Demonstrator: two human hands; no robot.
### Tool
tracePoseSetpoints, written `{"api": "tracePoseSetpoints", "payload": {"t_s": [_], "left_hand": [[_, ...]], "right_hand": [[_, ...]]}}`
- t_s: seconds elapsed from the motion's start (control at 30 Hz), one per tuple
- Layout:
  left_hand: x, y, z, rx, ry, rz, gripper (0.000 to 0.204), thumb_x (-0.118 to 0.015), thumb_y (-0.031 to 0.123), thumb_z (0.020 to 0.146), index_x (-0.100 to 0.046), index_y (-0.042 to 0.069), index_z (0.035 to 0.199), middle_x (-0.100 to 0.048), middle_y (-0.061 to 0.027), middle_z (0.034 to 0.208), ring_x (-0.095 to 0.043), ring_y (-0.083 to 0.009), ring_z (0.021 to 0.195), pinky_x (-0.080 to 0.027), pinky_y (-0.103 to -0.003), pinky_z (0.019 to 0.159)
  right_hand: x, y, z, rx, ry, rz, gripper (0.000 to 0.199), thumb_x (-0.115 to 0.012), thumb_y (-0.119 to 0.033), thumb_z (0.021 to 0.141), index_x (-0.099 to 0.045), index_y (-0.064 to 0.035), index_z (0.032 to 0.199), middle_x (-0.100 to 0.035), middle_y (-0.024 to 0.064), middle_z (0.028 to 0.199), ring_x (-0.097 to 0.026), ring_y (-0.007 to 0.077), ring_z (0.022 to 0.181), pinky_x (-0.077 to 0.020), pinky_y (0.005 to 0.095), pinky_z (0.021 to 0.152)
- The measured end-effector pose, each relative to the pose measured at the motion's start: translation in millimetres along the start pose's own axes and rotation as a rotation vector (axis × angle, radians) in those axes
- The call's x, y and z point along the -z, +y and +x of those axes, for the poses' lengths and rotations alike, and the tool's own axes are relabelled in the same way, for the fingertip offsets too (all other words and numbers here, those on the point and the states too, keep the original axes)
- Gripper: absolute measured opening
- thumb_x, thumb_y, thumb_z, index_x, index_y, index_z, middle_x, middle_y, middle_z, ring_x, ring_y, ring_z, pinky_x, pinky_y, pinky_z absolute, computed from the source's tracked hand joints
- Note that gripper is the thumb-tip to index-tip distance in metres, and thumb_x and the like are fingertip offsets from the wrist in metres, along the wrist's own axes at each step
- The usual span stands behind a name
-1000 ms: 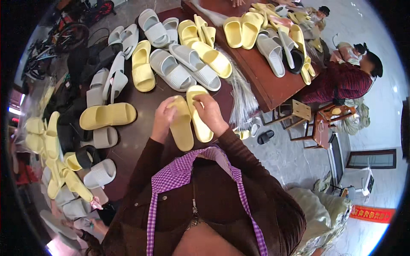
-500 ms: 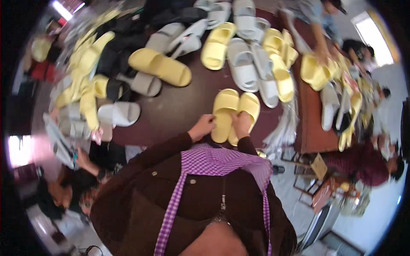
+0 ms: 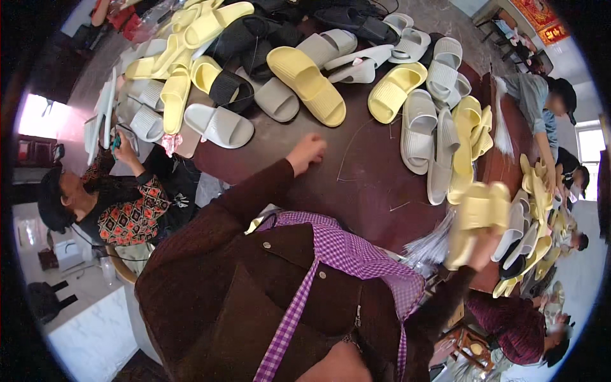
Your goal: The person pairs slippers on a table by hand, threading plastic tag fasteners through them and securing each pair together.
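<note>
My right hand (image 3: 487, 249) is closed on a pair of yellow slippers (image 3: 478, 207), held up at the right edge of the dark red table. Motion blurs the pair. Over the middle of the table is my left hand (image 3: 309, 154), its fingers curled in and nothing visible in them. Nearest to it are a yellow slipper (image 3: 307, 86) and a grey slipper (image 3: 277, 100), both apart from the hand. Past the right hand's pair, a yellow slipper (image 3: 464, 143) and a grey slipper (image 3: 443, 156) lie side by side.
Slippers in yellow, grey and black crowd the far and left sides. Clear plastic strips (image 3: 429, 245) hang by the right edge. A person (image 3: 121, 204) works at the left with a grey slipper (image 3: 105, 118); other people stand along the right-hand table. Thin threads lie on the tabletop.
The yellow pair has gone from in front of me to the right in my right hand. My left hand has let go of it and moved up and away. The view has shifted.
</note>
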State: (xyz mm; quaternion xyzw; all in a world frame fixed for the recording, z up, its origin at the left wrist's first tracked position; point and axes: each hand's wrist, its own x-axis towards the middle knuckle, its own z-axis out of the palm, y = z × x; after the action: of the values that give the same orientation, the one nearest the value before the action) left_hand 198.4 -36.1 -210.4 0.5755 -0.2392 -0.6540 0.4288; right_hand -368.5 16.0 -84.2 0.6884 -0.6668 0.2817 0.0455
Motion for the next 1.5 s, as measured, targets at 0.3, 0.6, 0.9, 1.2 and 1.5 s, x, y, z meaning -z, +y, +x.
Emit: {"api": "tracePoseSetpoints", "payload": {"t_s": [0.3,0.6,0.9,1.2,1.5], "left_hand": [[34,65,69,-0.228,0.226,-0.113,0.048,-0.061,0.024,0.079,-0.042,-0.002,0.114,-0.049,-0.0048,0.081,-0.046,-0.0128,0.066,-0.040,-0.028,0.056],[53,50,133,-0.323,0.428,-0.340,0.046,-0.055,0.012,0.079,-0.039,-0.005,0.119,-0.056,-0.0134,0.096,-0.054,-0.0237,0.083,-0.045,-0.033,0.076],[-11,6,-12,-0.104,-0.254,-0.044,0.038,-0.051,0.014,0.084,-0.046,-0.001,0.119,-0.057,-0.0091,0.102,-0.055,-0.0174,0.092,-0.046,-0.031,0.077],[-63,30,-31,-0.426,-0.681,0.543,0.045,-0.050,0.017,0.081,-0.047,0.007,0.124,-0.056,-0.0126,0.097,-0.053,-0.0217,0.092,-0.042,-0.034,0.082],[-63,11,-35,-0.637,-0.597,1.169,0.049,-0.054,0.023,0.081,-0.044,0.012,0.128,-0.051,-0.0181,0.101,-0.049,-0.0298,0.099,-0.041,-0.038,0.084]], "right_hand": [[54,-89,52,-0.318,0.457,-0.076,0.026,-0.056,-0.006,0.082,-0.060,0.0026,0.106,-0.062,0.0168,0.099,-0.061,0.0219,0.080,-0.0493,0.0315,0.073],[-132,-224,-58,-0.225,-0.353,0.642,0.019,-0.057,-0.007,0.081,-0.061,0.0010,0.098,-0.064,0.0113,0.089,-0.059,0.0168,0.081,-0.0466,0.0280,0.073],[-133,-226,-53,-0.427,-0.485,0.823,0.026,-0.055,-0.010,0.085,-0.057,0.0031,0.107,-0.062,0.0070,0.090,-0.058,0.0105,0.078,-0.0461,0.0220,0.065],[-134,-246,-36,-0.749,-0.315,1.234,0.039,-0.053,-0.020,0.089,-0.045,0.0013,0.122,-0.059,0.0056,0.099,-0.057,0.0116,0.081,-0.0478,0.0231,0.062],[-148,-224,-57,-0.846,-0.263,1.254,0.030,-0.053,-0.020,0.089,-0.053,0.0018,0.109,-0.059,0.0049,0.090,-0.056,0.0114,0.074,-0.0467,0.0241,0.059]]}}
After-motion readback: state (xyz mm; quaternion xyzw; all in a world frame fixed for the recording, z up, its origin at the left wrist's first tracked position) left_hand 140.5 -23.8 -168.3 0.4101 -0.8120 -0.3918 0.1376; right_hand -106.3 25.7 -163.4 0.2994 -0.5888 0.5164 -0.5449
